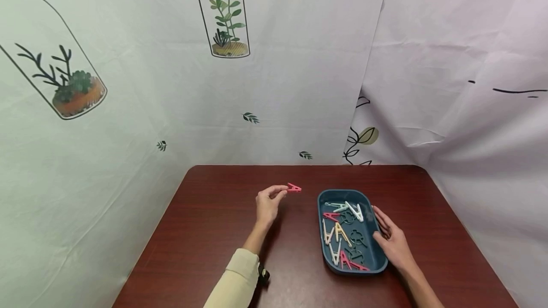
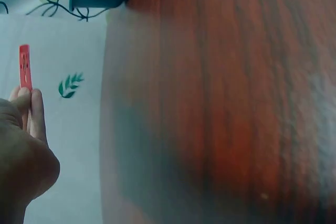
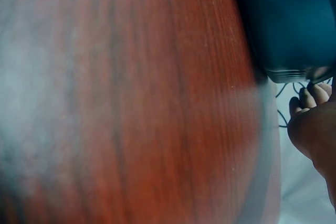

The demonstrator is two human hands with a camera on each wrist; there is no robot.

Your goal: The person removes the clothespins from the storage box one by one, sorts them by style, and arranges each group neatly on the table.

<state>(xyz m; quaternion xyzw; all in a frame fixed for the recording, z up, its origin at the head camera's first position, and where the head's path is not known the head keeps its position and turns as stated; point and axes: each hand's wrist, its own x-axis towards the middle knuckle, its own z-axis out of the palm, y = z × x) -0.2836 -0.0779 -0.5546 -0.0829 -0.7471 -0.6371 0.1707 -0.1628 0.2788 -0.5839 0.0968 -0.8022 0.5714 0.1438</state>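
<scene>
My left hand (image 1: 268, 206) pinches a pink clothespin (image 1: 294, 187) between thumb and fingertips, above the table left of a blue tray (image 1: 352, 272). In the left wrist view the same clothespin (image 2: 25, 66) stands up from the fingertips. My right hand (image 1: 393, 239) grips the tray's right side, thumb at the rim and fingers along the outer wall. Inside the tray lie several clothespins: white (image 1: 355, 212), pale green (image 1: 339, 207), yellow (image 1: 341, 234) and pink (image 1: 351, 263). Dark green openwork pieces (image 1: 357, 237) lie among them, their kind unclear.
The dark red-brown wooden table (image 1: 192, 232) ends at a back edge against a white printed cloth (image 1: 282, 99). More cloth hangs along the left and right sides. A small black object (image 1: 263, 274) sits at the left sleeve's cuff (image 1: 244, 263).
</scene>
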